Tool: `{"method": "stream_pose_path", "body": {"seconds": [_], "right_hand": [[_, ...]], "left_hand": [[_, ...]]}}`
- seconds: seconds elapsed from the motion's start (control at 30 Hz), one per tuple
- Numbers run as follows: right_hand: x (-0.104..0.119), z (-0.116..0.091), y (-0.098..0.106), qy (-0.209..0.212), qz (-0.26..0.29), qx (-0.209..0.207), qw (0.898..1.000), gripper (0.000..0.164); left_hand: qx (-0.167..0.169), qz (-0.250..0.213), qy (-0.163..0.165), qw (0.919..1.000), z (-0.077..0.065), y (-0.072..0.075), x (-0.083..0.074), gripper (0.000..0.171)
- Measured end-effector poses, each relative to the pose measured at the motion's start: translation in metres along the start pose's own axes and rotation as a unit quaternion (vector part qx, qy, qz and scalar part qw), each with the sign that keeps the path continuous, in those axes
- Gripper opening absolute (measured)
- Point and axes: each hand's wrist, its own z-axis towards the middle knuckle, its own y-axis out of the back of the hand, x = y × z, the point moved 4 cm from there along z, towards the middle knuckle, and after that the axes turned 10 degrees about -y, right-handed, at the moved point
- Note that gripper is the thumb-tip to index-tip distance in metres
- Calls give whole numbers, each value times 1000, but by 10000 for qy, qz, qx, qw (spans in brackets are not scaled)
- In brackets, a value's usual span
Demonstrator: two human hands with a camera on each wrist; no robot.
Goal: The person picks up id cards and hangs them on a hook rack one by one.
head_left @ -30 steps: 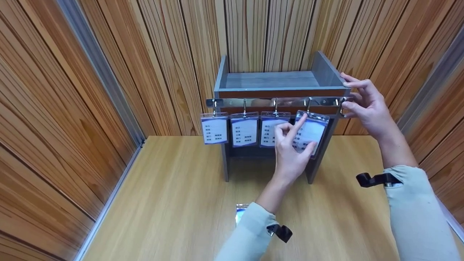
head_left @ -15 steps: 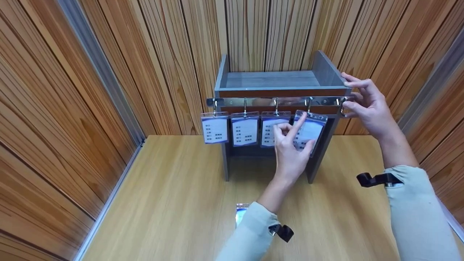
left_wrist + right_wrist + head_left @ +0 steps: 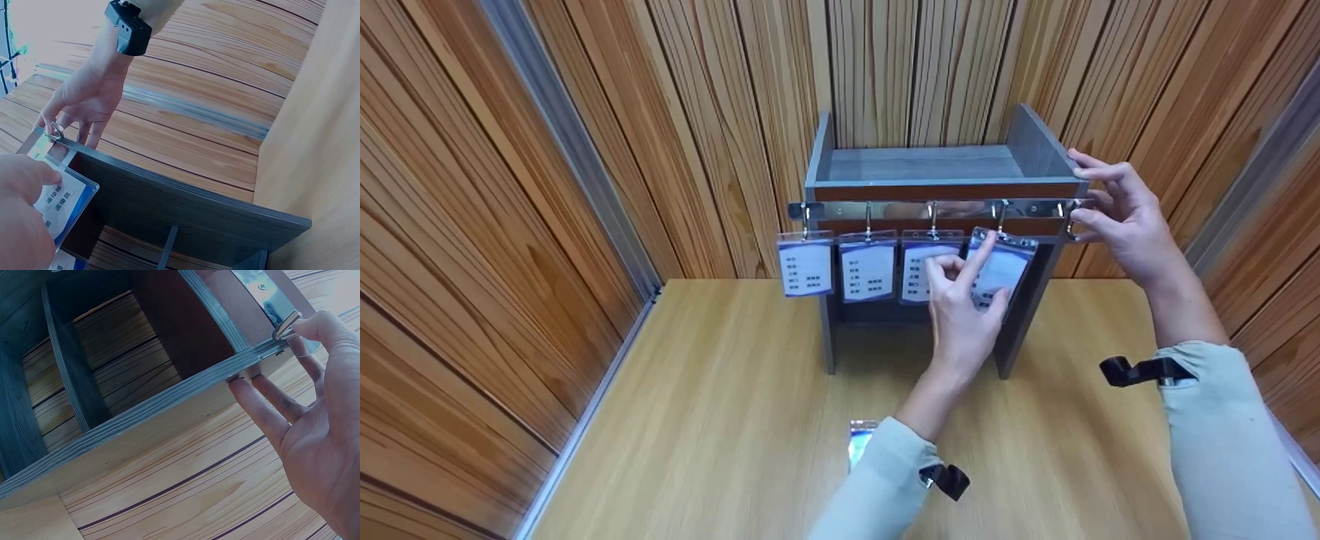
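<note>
My left hand (image 3: 966,307) holds a clear-sleeved ID badge (image 3: 1011,264), its index finger at the top edge and its thumb on the front. This badge tilts at a metal hook (image 3: 1002,214) on a shiny hook rail (image 3: 900,211); whether it is hooked on is hidden. Three other badges hang in a row to its left, the nearest (image 3: 919,247) partly behind my fingers. At the rail's right end, my right hand (image 3: 1121,217) pinches the last hook (image 3: 287,324) with thumb and index finger. Its other fingers touch the side panel (image 3: 140,396).
The rail is fixed across the front of a grey wooden shelf unit (image 3: 919,163), which stands on a wood-grain table (image 3: 720,390) against a plank wall (image 3: 690,135). Another badge (image 3: 859,442) lies on the table, partly covered by my left sleeve.
Both hands keep almost the same places. The badge in my left hand has shifted very slightly left at its right edge.
</note>
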Motion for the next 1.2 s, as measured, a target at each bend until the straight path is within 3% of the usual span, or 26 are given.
{"method": "stream_pose_path", "body": {"seconds": [0.8, 1.03, 1.2], "right_hand": [[7, 4, 3, 94, 24, 27, 9999, 43], [1, 1, 1, 10, 79, 41, 10000, 43], [-1, 1, 1, -7, 154, 22, 9999, 44]], "left_hand": [[138, 337, 429, 9984, 13, 0, -9, 70], [111, 770, 308, 9965, 8, -3, -2, 70], [6, 695, 113, 9975, 4, -4, 4, 69]]}}
